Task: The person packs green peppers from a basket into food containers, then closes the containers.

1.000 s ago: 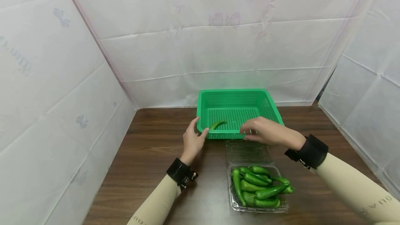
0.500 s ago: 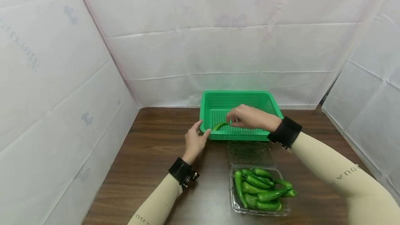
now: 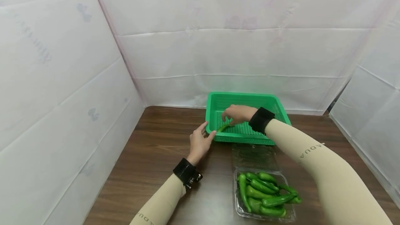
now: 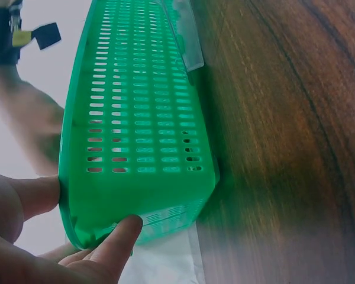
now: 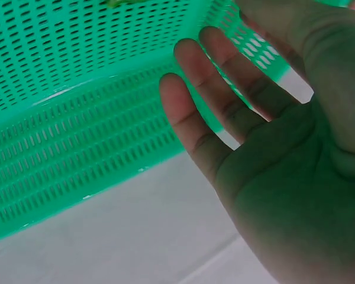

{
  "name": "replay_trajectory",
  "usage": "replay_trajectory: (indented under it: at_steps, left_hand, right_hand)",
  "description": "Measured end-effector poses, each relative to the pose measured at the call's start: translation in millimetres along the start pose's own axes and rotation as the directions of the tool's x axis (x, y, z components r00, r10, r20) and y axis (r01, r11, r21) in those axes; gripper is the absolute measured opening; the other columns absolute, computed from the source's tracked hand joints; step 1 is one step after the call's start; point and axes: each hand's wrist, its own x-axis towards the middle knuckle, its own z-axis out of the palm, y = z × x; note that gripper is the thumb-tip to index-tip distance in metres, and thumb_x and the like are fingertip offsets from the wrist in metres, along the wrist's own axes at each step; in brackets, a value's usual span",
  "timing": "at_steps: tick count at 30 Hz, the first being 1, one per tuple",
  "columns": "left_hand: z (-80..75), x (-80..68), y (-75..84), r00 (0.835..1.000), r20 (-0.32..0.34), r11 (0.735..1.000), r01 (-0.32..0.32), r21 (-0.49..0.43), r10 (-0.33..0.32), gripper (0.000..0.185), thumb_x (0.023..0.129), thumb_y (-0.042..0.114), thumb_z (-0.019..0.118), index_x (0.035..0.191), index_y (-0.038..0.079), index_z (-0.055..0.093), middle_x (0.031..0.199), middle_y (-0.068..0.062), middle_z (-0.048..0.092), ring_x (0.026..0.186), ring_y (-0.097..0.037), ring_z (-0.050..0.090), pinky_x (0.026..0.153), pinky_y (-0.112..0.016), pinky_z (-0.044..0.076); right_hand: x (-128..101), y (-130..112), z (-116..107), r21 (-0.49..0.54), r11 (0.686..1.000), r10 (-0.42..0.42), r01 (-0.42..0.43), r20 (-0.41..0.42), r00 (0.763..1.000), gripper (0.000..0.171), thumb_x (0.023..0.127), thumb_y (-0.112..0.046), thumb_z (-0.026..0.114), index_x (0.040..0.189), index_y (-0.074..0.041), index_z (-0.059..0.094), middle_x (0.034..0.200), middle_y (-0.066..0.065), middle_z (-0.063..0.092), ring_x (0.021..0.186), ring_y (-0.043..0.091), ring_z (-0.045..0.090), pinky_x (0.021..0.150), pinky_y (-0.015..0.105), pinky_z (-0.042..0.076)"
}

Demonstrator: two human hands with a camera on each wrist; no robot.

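My left hand (image 3: 200, 144) holds the near left corner of the green plastic basket (image 3: 243, 138). In the left wrist view its digits touch the rim and the outer wall (image 4: 142, 148). Inside the basket, my right hand (image 3: 239, 113) hangs over the slotted floor with loosely bent fingers. A curved green chili pepper (image 3: 223, 127) lies on that floor, close below the right hand. Only a bit of the pepper (image 5: 123, 2) shows in the right wrist view, apart from the visible fingers (image 5: 192, 62). The right index finger is largely hidden there.
An opened clear clamshell box (image 3: 239, 202) stands in front of the basket, its lid (image 3: 254, 157) folded back towards it. Several green chili peppers (image 3: 262, 193) fill the box. White sheeting (image 3: 200, 55) surrounds the brown wooden table (image 3: 162, 141).
My right hand has moved left from above the basket's front rim to inside the basket, near the chili pepper. My left hand has stayed at the corner. The head view has shifted slightly.
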Motion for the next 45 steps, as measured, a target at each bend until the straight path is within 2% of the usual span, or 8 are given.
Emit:
replay_trajectory:
  at_steps: [8,11,15,19,21,29,35,45]
  left_hand:
    - [11.0,-5.3,6.2,0.999,0.017,0.999,-0.033,-0.006,0.033,0.057,0.097,0.022,0.075,0.148,0.007,0.055,0.137,-0.018,0.063,0.12,-0.03,0.066,0.1,-0.046,0.054]
    - [15.2,-7.0,6.7,0.999,0.014,0.999,-0.048,-0.003,0.048,0.056,0.097,0.022,0.075,0.148,0.006,0.056,0.135,-0.018,0.065,0.118,-0.029,0.067,0.1,-0.046,0.054]
    - [19.9,-8.7,7.7,0.998,0.019,0.998,-0.061,-0.005,0.061,0.057,0.097,0.023,0.075,0.148,0.006,0.055,0.132,-0.017,0.066,0.117,-0.028,0.068,0.111,-0.048,0.045]
    - [22.9,-11.4,9.1,0.997,0.028,0.997,-0.076,-0.014,0.076,0.058,0.097,0.022,0.074,0.149,0.006,0.054,0.135,-0.018,0.064,0.119,-0.03,0.067,0.107,-0.045,0.049]
    - [24.5,-12.9,10.0,0.996,0.032,0.997,-0.081,-0.014,0.082,0.058,0.097,0.021,0.074,0.149,0.005,0.053,0.137,-0.017,0.063,0.121,-0.029,0.066,0.097,-0.042,0.056]
    - [28.0,-18.7,13.0,0.994,0.03,0.995,-0.102,-0.025,0.102,0.058,0.098,0.021,0.074,0.149,0.005,0.053,0.138,-0.018,0.063,0.123,-0.031,0.064,0.096,-0.042,0.057]
    - [28.6,-21.1,16.0,0.995,0.034,0.994,-0.097,-0.041,0.098,0.058,0.097,0.02,0.074,0.149,0.005,0.054,0.139,-0.02,0.061,0.124,-0.035,0.063,0.096,-0.045,0.056]
    - [33.8,-21.9,14.9,0.995,0.042,0.995,-0.086,-0.046,0.088,0.058,0.097,0.021,0.075,0.149,0.006,0.054,0.138,-0.019,0.062,0.123,-0.032,0.064,0.096,-0.042,0.057]
  right_hand:
    - [16.3,15.9,14.4,-0.065,0.995,0.084,-0.078,0.101,0.991,0.032,0.093,-0.008,0.077,0.125,-0.01,0.072,0.12,0.012,0.068,0.107,0.03,0.064,0.086,0.04,0.057]
    - [18.2,18.0,19.0,-0.07,0.993,0.101,-0.093,0.124,0.987,0.032,0.094,-0.007,0.076,0.126,-0.011,0.072,0.117,0.011,0.068,0.1,0.028,0.064,0.082,0.038,0.058]
    - [20.2,19.3,25.0,-0.085,0.991,0.119,-0.108,0.145,0.982,0.031,0.095,-0.004,0.073,0.125,-0.012,0.073,0.11,0.01,0.069,0.087,0.023,0.064,0.074,0.035,0.057]
    - [21.0,20.7,31.1,-0.085,0.99,0.124,-0.111,0.17,0.978,0.028,0.096,-0.003,0.072,0.122,-0.013,0.074,0.111,0.009,0.07,0.087,0.021,0.065,0.074,0.034,0.057]
    - [20.3,21.7,33.9,-0.077,0.992,0.116,-0.103,0.18,0.977,0.025,0.096,-0.005,0.073,0.12,-0.013,0.075,0.111,0.008,0.071,0.09,0.022,0.067,0.076,0.035,0.058]
    - [14.3,23.7,41.3,-0.025,0.997,0.082,-0.079,0.178,0.981,0.019,0.092,-0.003,0.076,0.11,-0.01,0.078,0.109,0.008,0.073,0.098,0.025,0.069,0.079,0.036,0.06]
    - [13.1,25.5,43.3,-0.015,0.996,0.087,-0.086,0.171,0.981,0.017,0.091,-0.004,0.078,0.105,-0.013,0.079,0.104,0.004,0.072,0.094,0.022,0.069,0.076,0.033,0.06]
    - [6.6,29.4,45.4,-0.014,0.994,0.106,-0.105,0.169,0.98,0.014,0.091,-0.006,0.079,0.101,-0.016,0.078,0.099,0.002,0.071,0.088,0.019,0.067,0.072,0.031,0.059]
